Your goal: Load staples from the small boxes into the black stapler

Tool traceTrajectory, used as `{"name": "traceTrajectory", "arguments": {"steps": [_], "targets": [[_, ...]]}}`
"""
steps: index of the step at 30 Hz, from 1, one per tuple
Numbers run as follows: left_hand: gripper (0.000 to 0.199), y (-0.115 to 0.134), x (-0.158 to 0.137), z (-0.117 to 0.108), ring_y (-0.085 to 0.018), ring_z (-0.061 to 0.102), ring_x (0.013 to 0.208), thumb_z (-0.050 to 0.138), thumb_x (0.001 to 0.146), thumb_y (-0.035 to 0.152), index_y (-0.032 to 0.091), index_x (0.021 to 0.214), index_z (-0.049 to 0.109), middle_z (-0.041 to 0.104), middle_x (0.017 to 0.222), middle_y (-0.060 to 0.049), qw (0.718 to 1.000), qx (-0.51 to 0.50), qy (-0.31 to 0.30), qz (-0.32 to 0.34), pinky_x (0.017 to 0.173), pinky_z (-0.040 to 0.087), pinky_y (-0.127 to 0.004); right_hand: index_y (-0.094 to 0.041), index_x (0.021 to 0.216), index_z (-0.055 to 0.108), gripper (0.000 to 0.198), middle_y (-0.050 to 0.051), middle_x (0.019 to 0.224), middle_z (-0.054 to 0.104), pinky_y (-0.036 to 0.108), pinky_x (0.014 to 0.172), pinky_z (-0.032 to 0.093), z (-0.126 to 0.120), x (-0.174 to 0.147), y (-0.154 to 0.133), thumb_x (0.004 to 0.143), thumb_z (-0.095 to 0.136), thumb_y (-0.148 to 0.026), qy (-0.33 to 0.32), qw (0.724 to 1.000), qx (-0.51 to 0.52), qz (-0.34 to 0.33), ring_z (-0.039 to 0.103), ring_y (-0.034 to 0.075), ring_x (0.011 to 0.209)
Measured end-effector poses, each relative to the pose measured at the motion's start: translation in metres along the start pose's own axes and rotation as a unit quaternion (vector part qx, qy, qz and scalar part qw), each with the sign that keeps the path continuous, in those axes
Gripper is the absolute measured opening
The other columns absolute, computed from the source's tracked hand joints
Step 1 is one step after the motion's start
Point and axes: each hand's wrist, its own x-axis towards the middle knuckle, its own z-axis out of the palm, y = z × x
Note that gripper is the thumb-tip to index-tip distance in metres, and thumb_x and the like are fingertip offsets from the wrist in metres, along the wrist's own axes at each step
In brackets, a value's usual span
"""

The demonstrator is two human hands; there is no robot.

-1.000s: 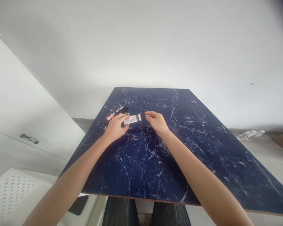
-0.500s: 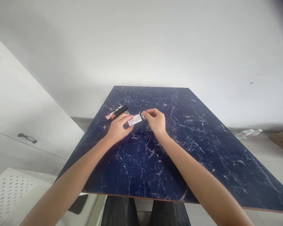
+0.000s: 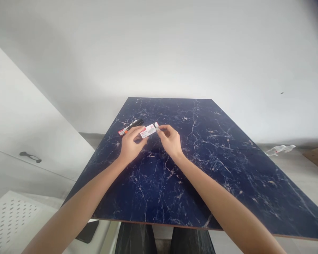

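My left hand grips a small white carton with red print by its left end, thumb below and fingers above. At the carton's right end, the thumb and forefinger of my right hand are pinched together, touching that end. A dark gap and a pale bit show there, too small to make out. Just beyond my left hand lie a black and orange object and a red and white box, both partly hidden.
The carton is held over a dark blue marbled table that meets a white wall. At left is a white cabinet with a dark handle. A black phone-like slab lies below the table's near edge. Clear plastic lies beyond the right edge.
The carton has tilted and shifted slightly left. My right hand has moved left, and the pale silvery piece in its fingers now shows less, close against the carton's end.
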Motion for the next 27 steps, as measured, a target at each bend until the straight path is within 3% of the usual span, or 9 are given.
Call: {"name": "traceTrajectory", "arguments": {"steps": [6, 10, 13, 18, 27], "targets": [[0.037, -0.003, -0.001, 0.003, -0.025, 0.069, 0.116, 0.068, 0.091, 0.027, 0.025, 0.128, 0.065, 0.062, 0.136, -0.009, 0.996, -0.081, -0.033, -0.017, 0.102, 0.06, -0.045, -0.019, 0.102, 0.066, 0.019, 0.008, 0.102, 0.077, 0.032, 0.084, 0.06, 0.001, 0.007, 0.004, 0.089, 0.061, -0.032, -0.04, 0.976, 0.184, 0.111, 0.075, 0.019, 0.088], [0.039, -0.007, -0.001, 0.004, -0.027, 0.068, 0.121, 0.068, 0.091, 0.031, 0.025, 0.13, 0.063, 0.06, 0.141, -0.01, 0.989, -0.125, -0.061, -0.052, 0.103, 0.059, -0.046, -0.019, 0.095, 0.064, 0.012, 0.007, 0.095, 0.078, 0.031, 0.084, 0.062, 0.0, 0.009, 0.005, 0.085, 0.067, -0.024, -0.044, 0.966, 0.194, 0.162, 0.076, 0.018, 0.084], [0.043, -0.011, 0.001, 0.005, -0.028, 0.068, 0.12, 0.069, 0.091, 0.035, 0.024, 0.131, 0.061, 0.06, 0.143, -0.011, 0.984, -0.141, -0.081, -0.069, 0.098, 0.062, -0.046, -0.019, 0.095, 0.065, 0.013, 0.005, 0.086, 0.077, 0.032, 0.08, 0.063, -0.001, 0.011, 0.005, 0.083, 0.068, -0.02, -0.034, 0.971, 0.169, 0.163, 0.075, 0.017, 0.076], [0.042, -0.012, 0.003, 0.003, -0.03, 0.069, 0.119, 0.073, 0.089, 0.035, 0.023, 0.128, 0.063, 0.064, 0.138, -0.012, 0.982, -0.16, -0.061, -0.08, 0.098, 0.061, -0.048, -0.019, 0.097, 0.065, 0.012, 0.006, 0.089, 0.078, 0.033, 0.084, 0.063, -0.004, 0.012, 0.005, 0.088, 0.068, -0.028, -0.052, 0.958, 0.232, 0.162, 0.076, 0.017, 0.079], [0.039, -0.008, -0.002, 0.005, -0.027, 0.066, 0.123, 0.074, 0.089, 0.03, 0.026, 0.127, 0.067, 0.06, 0.138, -0.009, 0.986, -0.161, -0.037, -0.038, 0.107, 0.055, -0.048, -0.018, 0.092, 0.073, 0.015, 0.005, 0.092, 0.078, 0.032, 0.09, 0.061, 0.003, 0.002, 0.002, 0.081, 0.078, -0.026, -0.041, 0.944, 0.276, 0.175, 0.074, 0.015, 0.083]]}}
